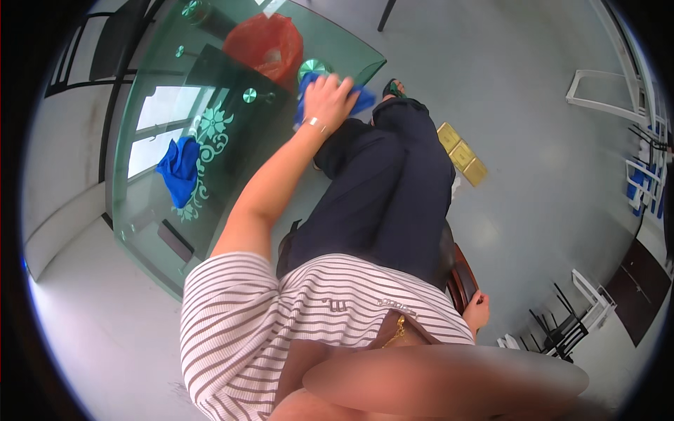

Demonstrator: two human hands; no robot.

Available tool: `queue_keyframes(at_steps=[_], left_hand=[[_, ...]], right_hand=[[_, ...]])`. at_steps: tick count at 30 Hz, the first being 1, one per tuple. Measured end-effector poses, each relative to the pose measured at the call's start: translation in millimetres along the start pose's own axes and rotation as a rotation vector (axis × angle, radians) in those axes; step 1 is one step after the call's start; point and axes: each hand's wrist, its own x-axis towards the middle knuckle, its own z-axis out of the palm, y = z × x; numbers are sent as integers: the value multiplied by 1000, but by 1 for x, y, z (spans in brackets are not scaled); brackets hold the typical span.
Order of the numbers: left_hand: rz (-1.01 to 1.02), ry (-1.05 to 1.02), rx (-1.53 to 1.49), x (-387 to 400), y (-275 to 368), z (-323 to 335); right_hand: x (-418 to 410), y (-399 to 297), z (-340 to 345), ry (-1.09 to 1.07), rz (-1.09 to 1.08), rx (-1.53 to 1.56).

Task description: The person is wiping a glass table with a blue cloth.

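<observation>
My left hand (329, 100) presses a crumpled blue cloth (363, 102) at the edge of a glass table (142, 226), beside a round metal fitting (313, 66). The cloth's right end is blurred. A second blue cloth (181, 171) lies bunched on the glass, partly over a pale floral pattern (213, 123). Down at my right side, my right hand (476, 311) grips the wooden armrest (464, 279) of the chair I sit on. Part of that hand is hidden behind the armrest.
A red bag-lined bin (266, 44) shows through the glass, apparently beneath it. Several gold boxes (462, 154) stand on the grey floor right of my legs. A black chair (113, 44) is past the table. White metal frames (605, 92) and black-legged furniture (566, 331) line the right side.
</observation>
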Motion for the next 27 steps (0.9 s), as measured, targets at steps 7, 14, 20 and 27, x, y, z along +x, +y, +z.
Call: queue_keyframes(at_steps=[7, 14, 20, 27], left_hand=[[-85, -147, 22, -209, -54, -104], [-263, 127, 132, -15, -21, -9], [-154, 141, 17, -16, -26, 8], [-359, -40, 1, -239, -70, -111]], right_hand=[[-5, -5, -9, -22, 31, -20], [-2, 1, -5, 17, -62, -38], [-3, 3, 2, 29, -63, -31], [-3, 5, 0, -3, -49, -30]])
